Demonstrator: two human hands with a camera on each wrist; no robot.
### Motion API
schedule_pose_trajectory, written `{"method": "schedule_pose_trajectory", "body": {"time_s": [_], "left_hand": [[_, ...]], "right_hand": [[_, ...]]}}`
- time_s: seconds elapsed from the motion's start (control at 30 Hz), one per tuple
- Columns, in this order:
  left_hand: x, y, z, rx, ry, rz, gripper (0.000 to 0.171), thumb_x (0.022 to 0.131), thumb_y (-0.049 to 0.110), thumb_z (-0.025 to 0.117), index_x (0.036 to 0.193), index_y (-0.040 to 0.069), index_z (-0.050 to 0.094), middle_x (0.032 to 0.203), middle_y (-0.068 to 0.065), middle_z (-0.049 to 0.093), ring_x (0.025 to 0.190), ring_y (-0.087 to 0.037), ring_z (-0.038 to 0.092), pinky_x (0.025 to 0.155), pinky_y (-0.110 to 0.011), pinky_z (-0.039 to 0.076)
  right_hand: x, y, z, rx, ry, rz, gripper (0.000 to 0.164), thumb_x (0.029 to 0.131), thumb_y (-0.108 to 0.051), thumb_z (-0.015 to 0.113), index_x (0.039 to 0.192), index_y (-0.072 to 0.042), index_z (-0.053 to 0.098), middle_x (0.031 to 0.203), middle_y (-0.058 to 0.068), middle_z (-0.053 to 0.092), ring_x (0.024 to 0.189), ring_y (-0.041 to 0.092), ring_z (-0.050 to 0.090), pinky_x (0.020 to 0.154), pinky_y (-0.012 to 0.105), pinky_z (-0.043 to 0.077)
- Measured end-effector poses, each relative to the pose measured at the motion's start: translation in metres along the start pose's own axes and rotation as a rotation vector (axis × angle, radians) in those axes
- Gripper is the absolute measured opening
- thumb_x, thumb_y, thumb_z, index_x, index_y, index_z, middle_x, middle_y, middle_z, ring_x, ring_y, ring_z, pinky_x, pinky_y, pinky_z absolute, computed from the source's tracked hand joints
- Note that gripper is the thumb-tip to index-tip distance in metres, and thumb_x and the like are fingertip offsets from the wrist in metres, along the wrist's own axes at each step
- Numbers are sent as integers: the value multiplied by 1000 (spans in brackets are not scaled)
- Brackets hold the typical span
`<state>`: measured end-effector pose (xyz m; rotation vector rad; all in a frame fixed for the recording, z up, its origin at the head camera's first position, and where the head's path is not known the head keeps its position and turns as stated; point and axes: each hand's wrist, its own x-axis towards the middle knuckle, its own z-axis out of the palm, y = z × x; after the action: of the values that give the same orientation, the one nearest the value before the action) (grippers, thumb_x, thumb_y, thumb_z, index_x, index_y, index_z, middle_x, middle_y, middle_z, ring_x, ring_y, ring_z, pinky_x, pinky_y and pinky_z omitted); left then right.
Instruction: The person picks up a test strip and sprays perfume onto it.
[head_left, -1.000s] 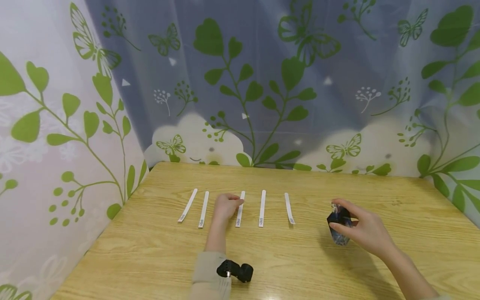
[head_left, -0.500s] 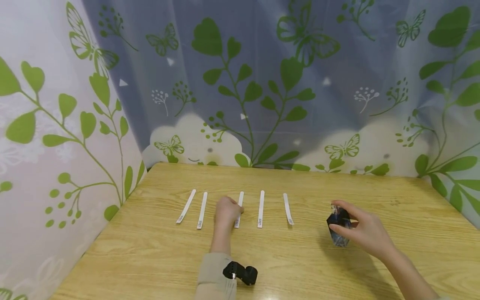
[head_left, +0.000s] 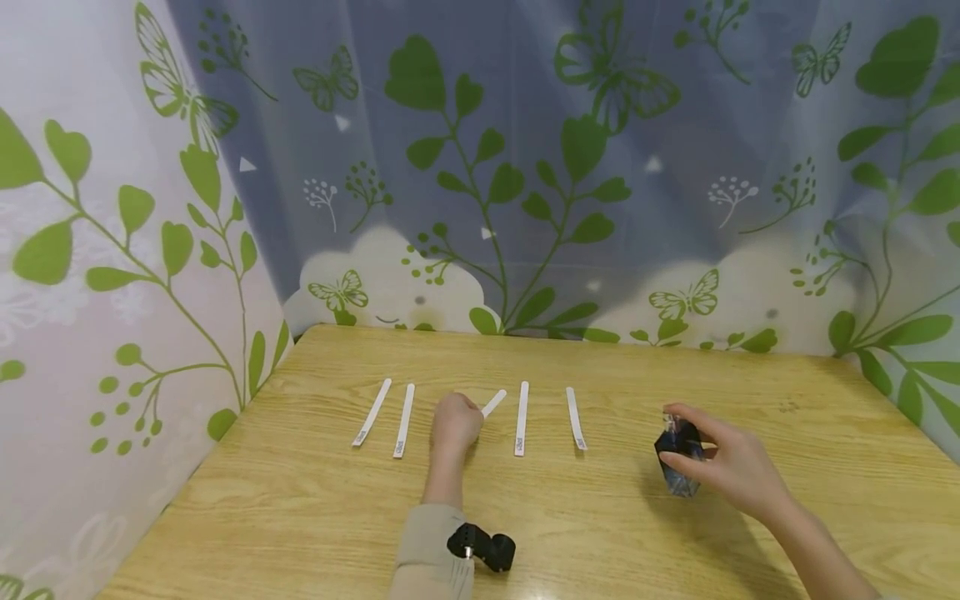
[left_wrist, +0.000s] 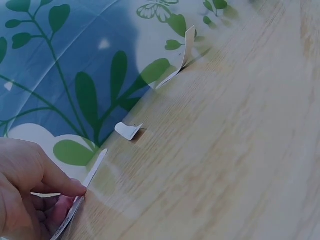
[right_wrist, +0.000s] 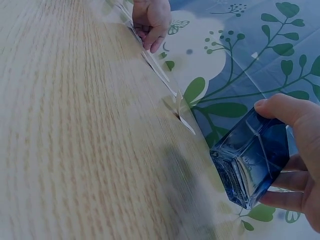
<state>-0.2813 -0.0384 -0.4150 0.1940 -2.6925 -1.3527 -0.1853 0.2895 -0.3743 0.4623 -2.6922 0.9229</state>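
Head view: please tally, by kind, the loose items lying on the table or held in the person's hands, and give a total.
White paper strips: 5, one of them held in the left hand
Blue glass bottle: 1, held in the right hand
Total: 6

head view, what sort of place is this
Probably an indoor nook screened off for tabletop work: leaf-and-butterfly hangings border a wood-grain table, white strips lie spaced across it, and the right hand holds a blue glass bottle.
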Motion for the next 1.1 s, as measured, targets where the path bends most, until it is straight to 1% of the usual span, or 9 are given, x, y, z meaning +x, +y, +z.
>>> {"method": "schedule_pose_trajectory", "body": {"time_s": [0.1, 0.23, 0.33, 0.47, 0.6, 0.7, 0.87, 1.0, 1.1], "left_hand": [[0, 1, -1, 27, -2, -5, 11, 75, -2, 58, 80, 0, 68, 77, -10, 63, 70, -26, 58, 60, -38, 48], [0, 1, -2, 59, 6, -28, 11, 77, 2, 59, 84, 3, 67, 81, -8, 64, 75, -27, 59, 62, -39, 48], [2, 1, -2, 65, 18, -42, 12, 77, 4, 60, 87, 6, 68, 85, -7, 65, 79, -27, 60, 63, -39, 47], [3, 1, -4, 40, 34, -42, 14, 76, 4, 62, 86, 7, 70, 86, -7, 66, 80, -26, 60, 64, -38, 46], [3, -1, -5, -46, 28, -50, 15, 74, 2, 66, 88, 5, 72, 90, -9, 67, 86, -29, 61, 72, -40, 47], [5, -2, -7, -153, 8, -77, 18, 75, 1, 68, 93, 3, 72, 99, -13, 67, 95, -32, 59, 80, -42, 46], [9, -2, -9, -325, -14, -118, 23, 77, 0, 68, 99, 0, 70, 113, -18, 62, 106, -33, 54, 83, -40, 46], [10, -1, -10, -394, -26, -114, 25, 78, -1, 66, 103, -1, 69, 116, -19, 60, 109, -33, 53, 82, -38, 46], [10, 0, -10, -438, -39, -100, 24, 79, -3, 64, 103, -2, 69, 117, -20, 59, 110, -33, 52, 86, -40, 46]], "right_hand": [[0, 0, 0, 11, -6, 13, 59, 82, -29, 71, 133, -9, 49, 130, 22, 49, 102, 39, 57, 69, 33, 54], [1, -2, 0, 20, -8, 21, 59, 83, -27, 71, 134, -9, 48, 129, 23, 50, 101, 38, 57, 69, 35, 54], [2, -3, 0, 18, -5, 22, 59, 82, -27, 71, 134, -10, 48, 129, 23, 50, 100, 38, 58, 69, 35, 54], [2, -2, 0, 10, 3, 19, 59, 82, -28, 72, 133, -10, 49, 129, 22, 50, 100, 37, 58, 69, 34, 54], [1, -1, 1, 2, 11, 12, 58, 82, -28, 72, 132, -10, 50, 128, 21, 51, 100, 37, 58, 69, 33, 54], [1, -1, 2, 9, 12, 6, 58, 81, -27, 72, 132, -10, 50, 129, 21, 51, 99, 37, 58, 68, 33, 54], [1, -2, 2, 16, 13, 7, 59, 81, -26, 72, 133, -10, 49, 128, 21, 51, 99, 38, 58, 69, 35, 54], [2, -3, 3, 19, 9, 14, 59, 82, -25, 72, 133, -10, 48, 129, 21, 51, 100, 38, 58, 70, 35, 54], [2, -3, 3, 17, 7, 15, 59, 82, -26, 72, 133, -10, 49, 129, 21, 50, 101, 38, 58, 70, 35, 54]]}}
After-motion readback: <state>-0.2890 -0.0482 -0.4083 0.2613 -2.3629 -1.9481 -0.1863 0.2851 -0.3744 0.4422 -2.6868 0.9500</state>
